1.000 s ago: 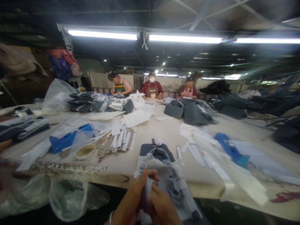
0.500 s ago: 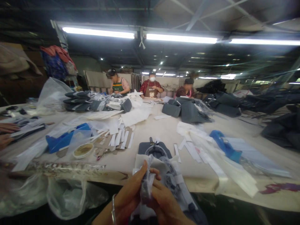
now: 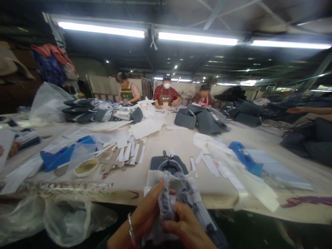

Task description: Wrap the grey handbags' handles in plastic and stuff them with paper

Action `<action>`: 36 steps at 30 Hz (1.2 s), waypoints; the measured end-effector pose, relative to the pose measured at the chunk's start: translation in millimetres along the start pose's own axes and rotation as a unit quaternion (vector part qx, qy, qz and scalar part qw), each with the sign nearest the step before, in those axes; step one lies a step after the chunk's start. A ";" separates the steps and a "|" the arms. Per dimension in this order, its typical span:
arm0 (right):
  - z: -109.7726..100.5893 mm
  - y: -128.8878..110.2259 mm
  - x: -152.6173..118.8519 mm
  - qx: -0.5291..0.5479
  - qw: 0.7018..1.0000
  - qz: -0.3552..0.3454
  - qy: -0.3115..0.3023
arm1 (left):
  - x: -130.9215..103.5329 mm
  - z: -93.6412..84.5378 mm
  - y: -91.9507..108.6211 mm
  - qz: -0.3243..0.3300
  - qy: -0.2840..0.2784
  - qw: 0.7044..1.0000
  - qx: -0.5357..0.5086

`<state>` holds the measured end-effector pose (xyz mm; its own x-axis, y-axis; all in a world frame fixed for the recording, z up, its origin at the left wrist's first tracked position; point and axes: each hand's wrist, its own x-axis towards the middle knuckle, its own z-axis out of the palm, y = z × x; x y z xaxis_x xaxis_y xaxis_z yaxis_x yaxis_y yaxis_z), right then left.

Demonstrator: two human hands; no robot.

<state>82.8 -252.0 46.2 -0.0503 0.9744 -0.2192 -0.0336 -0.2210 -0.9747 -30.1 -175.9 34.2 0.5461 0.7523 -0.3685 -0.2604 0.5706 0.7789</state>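
A film-wrapped grey piece [image 3: 167, 204] is held upright at the table's near edge, in front of the wearer. At its 9 o'clock, the left hand [image 3: 149, 207] curls around its side, thumb pointing up along it; a silver bangle [image 3: 131, 228] circles that wrist. At 4 to 5 o'clock, the right hand [image 3: 185, 221] pinches the lower end between thumb and bent fingers, though the fingertips are partly hidden. Just beyond, at 12 o'clock, a dark panel [image 3: 156, 164] lies flat on the pale table [image 3: 171, 141], with a white sheet [image 3: 153, 178] overlapping its near side. Between 10 and 11 o'clock sit loose paper strips [image 3: 129, 154]; at 10, a shallow round dish [image 3: 86, 167] and, past it, a blue tape dispenser [image 3: 53, 160]. A second blue dispenser [image 3: 243, 157] stands at 2 o'clock. Farther out, dark pieces [image 3: 210, 121] are heaped towards 1 o'clock. Across the table, three people in aprons occupy 11 [image 3: 127, 93], 12 [image 3: 166, 98] and 1 o'clock [image 3: 203, 101].
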 end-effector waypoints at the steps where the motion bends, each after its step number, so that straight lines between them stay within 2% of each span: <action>1: -0.5 2.3 -0.3 -0.005 1.000 -0.003 -0.003 | 1.6 0.1 2.7 0.007 -0.007 1.000 0.003; 6: -0.8 -0.4 4.7 -0.059 0.997 -0.057 0.009 | 12.2 5.0 19.2 0.021 -0.104 0.994 0.007; 9: -1.0 -6.1 10.2 -0.097 0.988 -0.113 0.028 | 23.6 3.1 24.2 0.022 -0.133 0.991 -0.025; 13: -2.5 -3.3 15.1 -0.168 0.971 -0.164 0.034 | 32.9 -3.9 24.0 0.025 -0.127 0.990 -0.054; 16: -3.3 2.0 16.2 -0.220 0.960 -0.171 0.038 | 30.6 -6.3 25.1 0.027 -0.108 0.993 -0.036; 20: -4.4 9.5 16.7 -0.279 0.938 -0.204 0.013 | 26.0 -7.7 30.0 0.035 -0.083 0.996 -0.001; 23: -6.0 19.2 16.9 -0.387 0.901 -0.194 0.020 | 26.0 -10.9 33.1 0.037 -0.075 0.995 0.045; 26: -7.2 27.5 16.7 -0.527 0.835 -0.154 0.028 | 26.0 -13.9 35.6 0.041 -0.084 0.988 0.119; 29: -7.8 26.9 15.9 -0.609 0.777 -0.153 0.046 | 22.6 -13.1 39.5 0.073 -0.100 0.971 0.204; 33: -9.5 16.6 14.4 -0.651 0.738 -0.165 0.066 | 15.8 -8.7 44.9 0.094 -0.107 0.949 0.281; 36: -12.0 12.4 13.3 -0.658 0.722 -0.192 0.096 | 14.6 -8.1 44.1 0.079 -0.098 0.953 0.275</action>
<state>93.7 -241.2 30.6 -0.1465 0.9688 0.1999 0.9751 0.1754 -0.1357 -40.1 -137.1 59.1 0.6867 0.7081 -0.1644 0.0747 0.1561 0.9849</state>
